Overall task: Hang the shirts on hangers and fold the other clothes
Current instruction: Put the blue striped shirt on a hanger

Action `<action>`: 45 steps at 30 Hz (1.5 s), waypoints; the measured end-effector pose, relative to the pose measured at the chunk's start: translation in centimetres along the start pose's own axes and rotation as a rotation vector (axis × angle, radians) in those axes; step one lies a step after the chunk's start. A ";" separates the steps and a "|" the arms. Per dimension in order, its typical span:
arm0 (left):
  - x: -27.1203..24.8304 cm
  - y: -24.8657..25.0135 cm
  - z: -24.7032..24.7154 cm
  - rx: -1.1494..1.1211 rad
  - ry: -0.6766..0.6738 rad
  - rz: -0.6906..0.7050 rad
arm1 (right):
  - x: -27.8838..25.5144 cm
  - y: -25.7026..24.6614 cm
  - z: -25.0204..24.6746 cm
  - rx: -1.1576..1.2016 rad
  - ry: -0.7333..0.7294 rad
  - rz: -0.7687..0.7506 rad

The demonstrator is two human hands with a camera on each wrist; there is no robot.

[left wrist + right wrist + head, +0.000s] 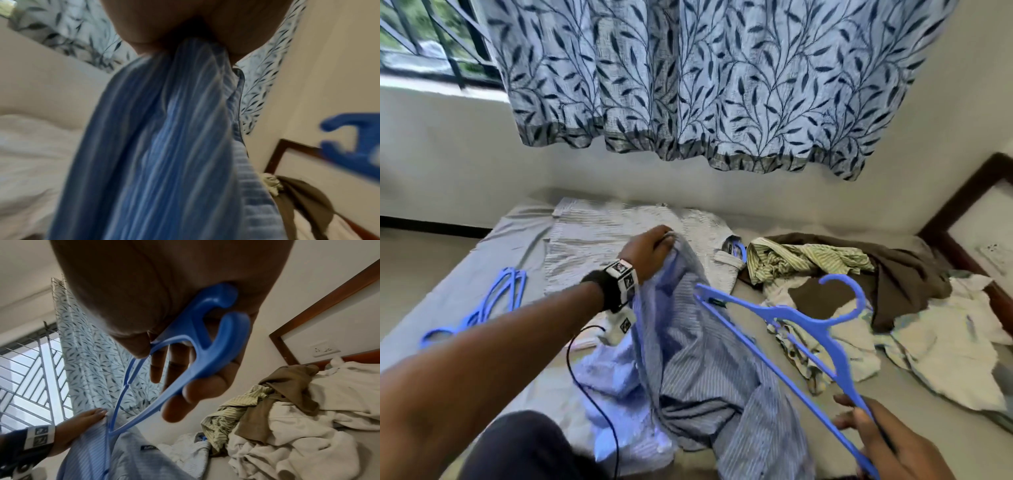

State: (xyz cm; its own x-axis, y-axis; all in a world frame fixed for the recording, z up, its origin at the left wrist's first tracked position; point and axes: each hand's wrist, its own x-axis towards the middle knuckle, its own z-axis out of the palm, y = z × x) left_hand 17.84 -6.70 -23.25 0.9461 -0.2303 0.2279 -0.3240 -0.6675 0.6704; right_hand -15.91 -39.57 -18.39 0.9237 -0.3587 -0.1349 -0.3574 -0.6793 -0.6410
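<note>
Bed (pixel 465 270): grey sheet, bears all the clothes.
Clothes heap (pixel 893 301): brown, green-striped and white garments, right of the work area.
Grey shirt (pixel 599 240): flat, already on a hanger, behind the left hand.
Blue striped shirt (pixel 688 359): lifted at one edge, rest pooled on the bed.
Spare hangers (pixel 493 301): far left.
Blue hanger (pixel 801 325): tip at the shirt.
Left hand (pixel 650 250): fingers clamped on the shirt.
Right hand (pixel 887 442): fingers curled round the hanger's end.
</note>
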 end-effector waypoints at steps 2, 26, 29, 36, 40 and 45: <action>-0.6 3.7 -2.3 -0.023 0.028 0.082 | -0.6 -1.1 -1.1 -0.004 -0.086 -0.062; -20.3 23.3 -20.7 0.243 0.169 0.782 | -4.6 -9.8 3.3 0.385 0.394 -0.584; -18.3 24.2 -22.2 0.573 0.189 0.756 | -5.0 -10.0 2.7 0.438 0.374 -0.719; -16.1 23.9 -22.4 0.657 0.136 0.889 | -4.8 -10.6 -0.6 0.448 0.245 -0.824; -16.0 23.1 -23.1 0.667 0.137 0.881 | -2.6 -11.2 -3.2 0.348 0.351 -0.875; -16.3 23.1 -24.4 0.681 0.147 0.876 | -0.8 -12.6 -5.2 0.140 -0.231 -0.702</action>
State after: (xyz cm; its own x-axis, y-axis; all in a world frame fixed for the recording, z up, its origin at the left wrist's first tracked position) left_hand -5.05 -1.07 5.78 0.3675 -0.7549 0.5433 -0.7693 -0.5750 -0.2786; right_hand -12.84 -34.08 -6.27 0.9389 0.2826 0.1964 0.3334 -0.6053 -0.7228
